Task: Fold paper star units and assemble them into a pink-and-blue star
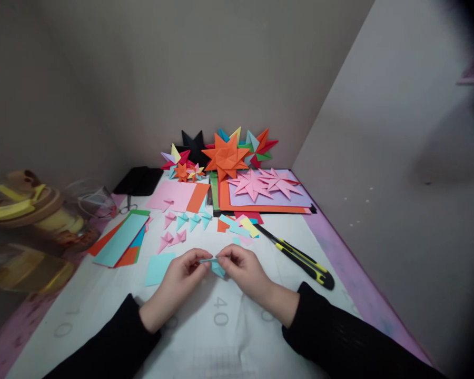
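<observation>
Between my two hands is a small light-blue folded paper piece point(217, 269), pinched above the white mat. My left hand point(185, 276) grips its left end between thumb and fingers. On the other side, my right hand point(245, 271) pinches the right end, and the fingertips hide part of the paper. A flat light-blue paper square point(157, 269) lies beside my left hand. Beyond the hands sit several folded pieces, light-blue ones point(194, 221) and pink ones point(166, 240), loosely in rows.
A black-and-yellow utility knife point(300, 258) lies right of my hands. Coloured paper strips point(120, 242), small scissors point(129, 205), a bottle point(31, 268) and a jar point(69, 223) are at left. Paper scraps point(237, 226), pink paper stars point(253, 184) and an orange star point(226, 157) stand farther back.
</observation>
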`<act>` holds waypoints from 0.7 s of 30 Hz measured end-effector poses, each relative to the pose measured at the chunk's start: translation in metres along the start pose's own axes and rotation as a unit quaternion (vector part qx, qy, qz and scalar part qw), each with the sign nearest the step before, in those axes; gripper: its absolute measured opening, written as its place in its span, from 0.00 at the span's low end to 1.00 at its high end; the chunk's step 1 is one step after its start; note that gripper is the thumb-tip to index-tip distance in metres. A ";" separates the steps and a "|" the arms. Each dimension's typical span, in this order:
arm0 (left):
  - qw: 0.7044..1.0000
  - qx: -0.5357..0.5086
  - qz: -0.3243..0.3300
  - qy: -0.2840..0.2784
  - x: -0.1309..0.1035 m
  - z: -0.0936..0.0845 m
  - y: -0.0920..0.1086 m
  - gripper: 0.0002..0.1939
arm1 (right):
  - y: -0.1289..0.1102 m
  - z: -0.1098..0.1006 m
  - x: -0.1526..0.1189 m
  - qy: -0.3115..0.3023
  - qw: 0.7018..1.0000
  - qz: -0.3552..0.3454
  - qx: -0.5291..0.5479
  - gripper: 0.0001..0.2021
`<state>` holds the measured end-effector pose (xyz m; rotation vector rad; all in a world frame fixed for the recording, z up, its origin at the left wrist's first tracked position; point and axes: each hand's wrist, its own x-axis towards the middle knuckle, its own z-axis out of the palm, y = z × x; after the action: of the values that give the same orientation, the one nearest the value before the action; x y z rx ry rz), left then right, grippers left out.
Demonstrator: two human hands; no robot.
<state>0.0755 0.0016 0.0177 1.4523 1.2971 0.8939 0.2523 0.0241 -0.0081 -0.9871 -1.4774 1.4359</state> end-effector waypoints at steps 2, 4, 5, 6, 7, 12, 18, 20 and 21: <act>1.000 -0.006 -0.028 0.011 0.001 0.000 0.001 0.10 | 0.000 0.000 0.000 0.002 1.000 0.001 0.007 0.05; 0.997 -0.035 -0.051 0.040 0.002 -0.001 0.002 0.10 | 0.000 0.001 0.001 0.007 1.000 -0.002 0.027 0.06; 0.995 -0.056 -0.057 0.056 0.003 -0.001 0.002 0.11 | 0.000 0.001 0.002 0.006 0.999 -0.003 0.037 0.08; 0.992 -0.079 -0.061 0.072 0.003 -0.001 0.002 0.11 | 0.000 0.001 0.002 0.004 0.999 -0.003 0.043 0.09; 0.989 -0.103 -0.062 0.084 0.004 0.000 0.001 0.11 | 0.000 0.002 0.003 0.003 0.999 -0.003 0.043 0.09; 0.978 -0.172 -0.065 0.095 0.004 0.002 0.000 0.11 | 0.000 0.002 0.004 0.026 0.999 -0.009 0.019 0.05; 0.980 -0.169 -0.085 0.060 0.002 0.006 0.002 0.11 | 0.000 0.002 0.004 0.047 0.999 -0.021 0.013 0.07; 0.980 -0.167 -0.088 0.061 0.003 0.007 0.003 0.12 | -0.001 0.002 0.003 0.051 0.998 -0.028 0.017 0.06; 0.980 -0.166 -0.088 0.062 0.003 0.007 0.004 0.12 | -0.002 0.002 0.002 0.048 0.998 -0.030 0.025 0.06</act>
<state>0.0835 0.0033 0.0192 1.0195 1.2744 1.0384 0.2492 0.0255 -0.0065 -0.9594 -1.3836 1.3564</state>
